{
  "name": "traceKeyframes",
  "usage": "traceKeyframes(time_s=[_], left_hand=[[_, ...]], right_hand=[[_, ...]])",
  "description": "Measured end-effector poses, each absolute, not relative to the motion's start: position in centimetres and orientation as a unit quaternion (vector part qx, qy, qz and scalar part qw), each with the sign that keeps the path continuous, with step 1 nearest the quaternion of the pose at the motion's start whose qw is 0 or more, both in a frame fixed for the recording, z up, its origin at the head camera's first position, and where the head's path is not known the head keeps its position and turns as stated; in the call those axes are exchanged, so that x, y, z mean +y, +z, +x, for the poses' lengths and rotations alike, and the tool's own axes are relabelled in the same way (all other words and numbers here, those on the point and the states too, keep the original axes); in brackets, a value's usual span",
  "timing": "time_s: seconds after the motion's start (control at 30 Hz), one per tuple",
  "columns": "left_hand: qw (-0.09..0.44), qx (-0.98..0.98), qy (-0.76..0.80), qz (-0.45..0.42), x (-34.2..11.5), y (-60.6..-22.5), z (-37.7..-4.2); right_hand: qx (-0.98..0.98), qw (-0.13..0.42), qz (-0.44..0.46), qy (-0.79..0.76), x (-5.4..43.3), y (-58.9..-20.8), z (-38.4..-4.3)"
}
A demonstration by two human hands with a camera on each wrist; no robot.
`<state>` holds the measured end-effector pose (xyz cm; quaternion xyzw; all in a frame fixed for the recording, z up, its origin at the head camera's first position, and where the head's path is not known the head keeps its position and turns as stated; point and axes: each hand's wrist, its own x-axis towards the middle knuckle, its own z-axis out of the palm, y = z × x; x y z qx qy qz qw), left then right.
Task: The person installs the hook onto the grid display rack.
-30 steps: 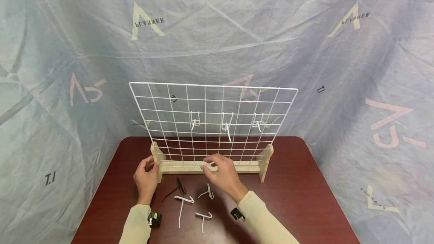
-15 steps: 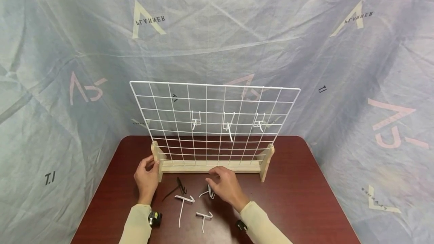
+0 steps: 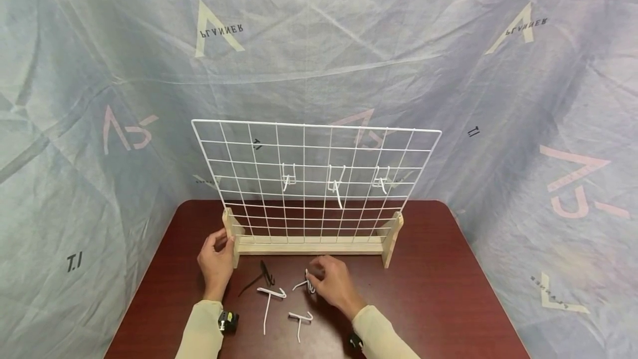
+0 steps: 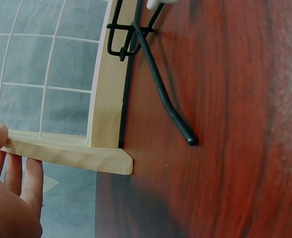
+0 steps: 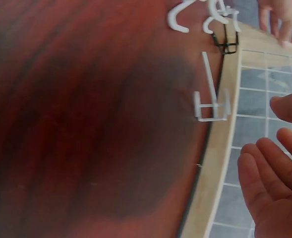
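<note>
My left hand [image 3: 215,265] grips the left upright of a wooden stand [image 3: 309,249]; the left wrist view shows thumb and fingers on opposite sides of the wood. A white wire grid panel [image 3: 304,147] stands in it, bearing three white hooks, among them a long middle hook [image 3: 339,197]. My right hand [image 3: 336,284] hovers over the table beside a loose white hook [image 3: 299,285]. In the right wrist view its fingers [image 5: 252,181] are spread and hold nothing, apart from that white hook [image 5: 209,79].
A black hook [image 4: 158,82] lies near the stand's left end. Two more white hooks lie closer in, a longer one [image 3: 266,314] and a shorter one [image 3: 299,330]. The dark red table [image 3: 428,292] is enclosed by grey printed cloth [image 3: 319,71].
My right hand has come down from in front of the stand's base towards the loose white hook. My left hand stays on the upright.
</note>
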<state>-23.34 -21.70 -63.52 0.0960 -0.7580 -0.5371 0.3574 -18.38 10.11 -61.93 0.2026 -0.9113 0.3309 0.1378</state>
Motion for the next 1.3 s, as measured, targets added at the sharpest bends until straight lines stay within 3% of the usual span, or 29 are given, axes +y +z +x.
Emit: traceKeyframes(time_s=[0.4,0.77,1.3], left_hand=[[0.356,-0.763,-0.531,0.097,-21.6,-63.6,-23.3],[0.354,-0.762,-0.534,0.095,-21.6,-63.6,-23.2],[0.354,-0.761,-0.535,0.095,-21.6,-63.7,-23.3]], right_hand=[[-0.927,0.064,0.184,0.320,10.0,-63.5,-18.1],[-0.926,0.036,0.194,0.323,9.9,-64.2,-18.1],[-0.931,0.059,0.200,0.299,10.6,-64.8,-18.5]])
